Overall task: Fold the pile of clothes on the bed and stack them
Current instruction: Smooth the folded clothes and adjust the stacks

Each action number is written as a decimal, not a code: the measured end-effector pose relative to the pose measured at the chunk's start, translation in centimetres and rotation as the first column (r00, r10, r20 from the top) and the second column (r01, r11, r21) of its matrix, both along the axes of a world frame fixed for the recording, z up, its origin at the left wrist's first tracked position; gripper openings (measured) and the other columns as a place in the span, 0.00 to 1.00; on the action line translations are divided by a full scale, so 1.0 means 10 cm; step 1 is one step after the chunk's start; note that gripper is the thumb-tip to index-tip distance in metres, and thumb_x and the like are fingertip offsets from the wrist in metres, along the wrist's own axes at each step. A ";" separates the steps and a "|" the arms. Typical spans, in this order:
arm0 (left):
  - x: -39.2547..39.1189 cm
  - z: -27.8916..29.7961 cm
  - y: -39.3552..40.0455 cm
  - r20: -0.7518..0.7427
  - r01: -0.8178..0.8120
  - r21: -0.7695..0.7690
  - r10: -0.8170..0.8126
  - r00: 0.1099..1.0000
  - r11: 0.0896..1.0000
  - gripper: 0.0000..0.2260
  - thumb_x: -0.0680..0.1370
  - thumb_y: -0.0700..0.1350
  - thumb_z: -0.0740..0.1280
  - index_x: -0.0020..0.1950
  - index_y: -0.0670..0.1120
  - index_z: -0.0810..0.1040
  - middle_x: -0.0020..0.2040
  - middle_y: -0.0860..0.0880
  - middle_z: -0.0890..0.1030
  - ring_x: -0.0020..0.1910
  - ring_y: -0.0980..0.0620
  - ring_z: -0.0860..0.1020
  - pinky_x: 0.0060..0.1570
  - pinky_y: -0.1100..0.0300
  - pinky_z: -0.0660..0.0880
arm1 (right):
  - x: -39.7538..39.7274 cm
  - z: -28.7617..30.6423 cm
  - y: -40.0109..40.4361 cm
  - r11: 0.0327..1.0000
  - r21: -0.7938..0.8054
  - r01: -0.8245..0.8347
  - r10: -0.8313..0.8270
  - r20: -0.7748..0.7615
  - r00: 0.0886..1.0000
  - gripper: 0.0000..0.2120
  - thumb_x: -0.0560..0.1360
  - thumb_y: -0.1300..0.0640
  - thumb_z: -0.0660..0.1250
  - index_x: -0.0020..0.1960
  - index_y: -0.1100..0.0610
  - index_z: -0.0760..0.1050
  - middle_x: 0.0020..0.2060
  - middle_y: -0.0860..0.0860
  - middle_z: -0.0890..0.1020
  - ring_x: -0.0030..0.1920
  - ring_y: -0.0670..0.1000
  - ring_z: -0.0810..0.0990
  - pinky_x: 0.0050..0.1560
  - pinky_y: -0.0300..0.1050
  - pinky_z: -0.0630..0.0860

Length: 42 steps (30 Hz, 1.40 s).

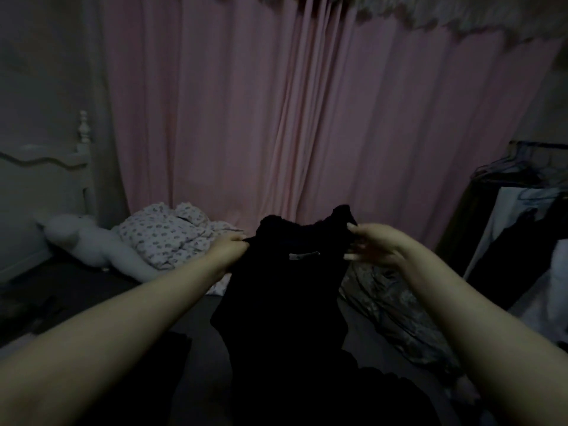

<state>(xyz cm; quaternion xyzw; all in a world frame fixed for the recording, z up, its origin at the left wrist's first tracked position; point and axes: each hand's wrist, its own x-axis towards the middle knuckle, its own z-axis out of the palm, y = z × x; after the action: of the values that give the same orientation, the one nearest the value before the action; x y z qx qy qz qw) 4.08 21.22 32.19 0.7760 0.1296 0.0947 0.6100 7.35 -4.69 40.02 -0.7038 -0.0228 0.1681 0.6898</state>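
The room is dim. A pink pleated curtain [276,124] covers the far wall, a frilled valance [430,16] along its top. At left stands a white headboard [46,167] with a turned post; at right, a clothes rail [528,167] with hangers

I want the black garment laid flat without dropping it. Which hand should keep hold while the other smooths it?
Probably the left hand: its fingers look curled round the black garment at one top corner. The right hand only pinches the other corner, with several fingers spread loose, so it frees more easily.
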 end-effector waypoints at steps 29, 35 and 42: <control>-0.60 -0.75 -0.30 -0.318 -0.221 -0.610 0.020 0.948 0.760 0.11 0.77 0.37 0.55 0.36 0.42 0.72 0.30 0.46 0.75 0.26 0.50 0.74 0.27 0.63 0.73 | 0.07 -1.35 -0.64 0.999 -0.004 0.051 -0.049 -0.368 0.929 0.08 0.80 0.59 0.57 0.48 0.55 0.74 0.32 0.49 0.82 0.32 0.47 0.81 0.33 0.40 0.77; -0.65 -0.76 -0.14 -0.287 -0.156 -0.410 0.036 0.957 0.898 0.13 0.75 0.34 0.54 0.37 0.44 0.74 0.33 0.44 0.72 0.28 0.49 0.70 0.32 0.60 0.67 | -0.38 -1.08 -0.48 0.979 0.183 -0.087 0.153 -0.392 0.907 0.07 0.63 0.67 0.51 0.35 0.60 0.66 0.19 0.53 0.73 0.17 0.50 0.72 0.19 0.35 0.69; -0.71 -0.42 -0.07 -0.275 0.015 -0.521 -0.184 0.944 0.854 0.08 0.61 0.35 0.52 0.30 0.48 0.57 0.26 0.50 0.62 0.20 0.53 0.62 0.22 0.67 0.60 | -0.41 -1.26 -0.35 0.968 0.072 -0.240 0.248 -0.420 0.873 0.20 0.66 0.73 0.46 0.23 0.59 0.68 0.21 0.52 0.71 0.20 0.49 0.72 0.23 0.37 0.72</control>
<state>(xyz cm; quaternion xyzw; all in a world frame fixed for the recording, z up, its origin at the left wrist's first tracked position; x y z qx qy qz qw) -3.01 20.50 27.98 0.5967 0.2047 -0.1000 0.7694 3.27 -8.16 27.39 -0.6355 0.0383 0.4032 0.6573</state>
